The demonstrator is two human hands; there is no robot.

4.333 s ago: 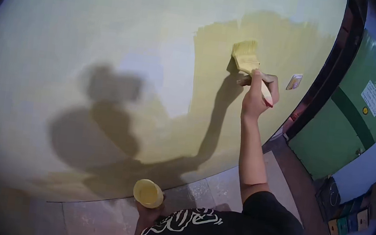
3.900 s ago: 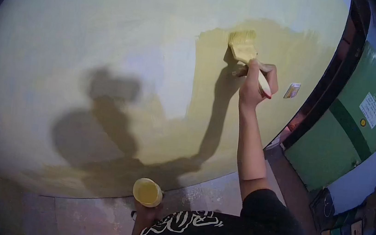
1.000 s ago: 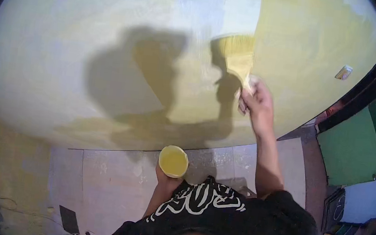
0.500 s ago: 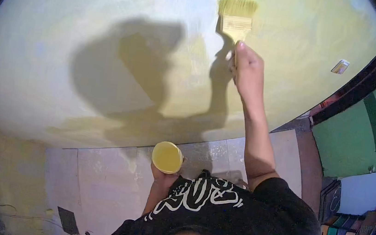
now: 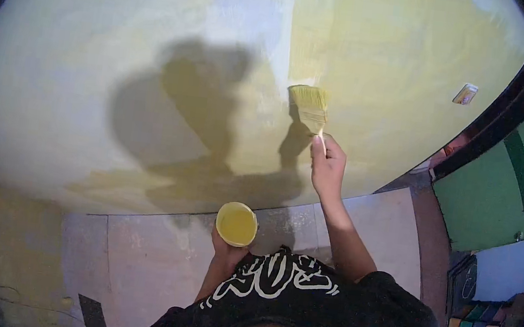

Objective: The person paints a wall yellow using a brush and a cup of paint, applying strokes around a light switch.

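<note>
Yellow-bristled paintbrush [image 5: 310, 107] (paint-loaded), right hand [image 5: 327, 166] fingers wrapped around handle, against wall [image 5: 94, 47].

Black short-sleeved shirt [image 5: 336, 307] with white looping print, bare forearms.

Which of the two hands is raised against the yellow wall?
The right hand, which holds the flat yellow-bristled paintbrush on the yellow painted wall. The left hand stays low, holding the round cup of yellow paint near the chest.
</note>
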